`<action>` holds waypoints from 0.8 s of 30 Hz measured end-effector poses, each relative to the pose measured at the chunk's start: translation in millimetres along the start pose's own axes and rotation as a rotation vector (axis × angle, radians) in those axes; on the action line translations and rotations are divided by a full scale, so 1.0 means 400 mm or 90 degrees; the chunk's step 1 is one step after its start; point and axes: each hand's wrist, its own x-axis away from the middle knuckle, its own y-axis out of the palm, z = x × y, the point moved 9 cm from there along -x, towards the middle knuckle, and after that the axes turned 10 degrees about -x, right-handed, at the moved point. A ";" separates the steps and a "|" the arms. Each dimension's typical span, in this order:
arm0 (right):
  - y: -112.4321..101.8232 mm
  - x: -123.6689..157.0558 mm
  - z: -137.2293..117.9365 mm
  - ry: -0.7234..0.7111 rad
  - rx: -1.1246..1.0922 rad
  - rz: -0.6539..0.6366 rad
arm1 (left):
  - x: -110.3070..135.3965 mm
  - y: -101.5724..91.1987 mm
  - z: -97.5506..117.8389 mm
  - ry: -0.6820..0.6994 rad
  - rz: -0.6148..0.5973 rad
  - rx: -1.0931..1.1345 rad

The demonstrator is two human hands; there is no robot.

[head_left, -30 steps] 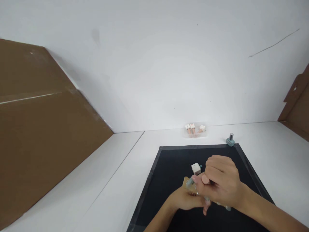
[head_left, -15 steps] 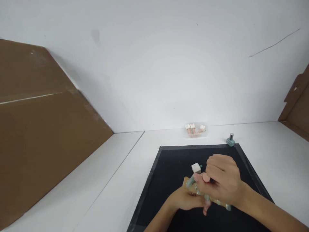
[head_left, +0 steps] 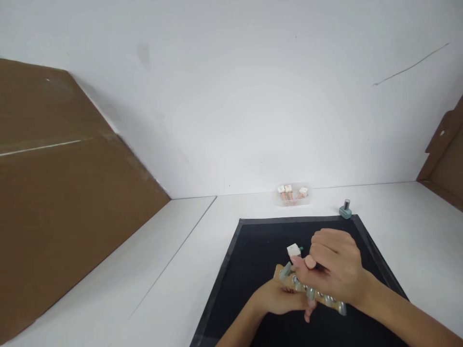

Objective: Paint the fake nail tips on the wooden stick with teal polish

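Over the black mat my left hand is closed from below round a narrow tan strip that carries a row of small grey-green pieces. My right hand is curled above the strip, thumb and fingers pinched on a small white-capped thing with a bit of teal at its side, held at the strip's far end. What the right fingers cover is hidden.
A clear tray with several small white-and-pink bottles stands at the back by the wall. A teal piece with a grey cap sits at the mat's far right corner. Brown cardboard panels flank the white table.
My right hand has shifted slightly up and back along the strip, so more of the strip's row of grey-green pieces shows beneath it. The left hand has stayed in place.
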 end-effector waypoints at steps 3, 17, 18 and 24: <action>-0.002 0.000 0.002 0.003 0.001 0.005 | 0.001 0.004 -0.004 -0.005 -0.011 -0.001; -0.020 -0.013 0.015 0.045 0.009 0.016 | 0.005 0.009 -0.027 -0.015 -0.006 0.091; -0.023 -0.014 0.019 0.067 -0.006 0.019 | 0.006 0.007 -0.024 -0.011 -0.003 0.094; 0.013 0.003 0.057 0.256 -0.180 -0.065 | 0.006 0.006 -0.030 -0.033 0.017 0.028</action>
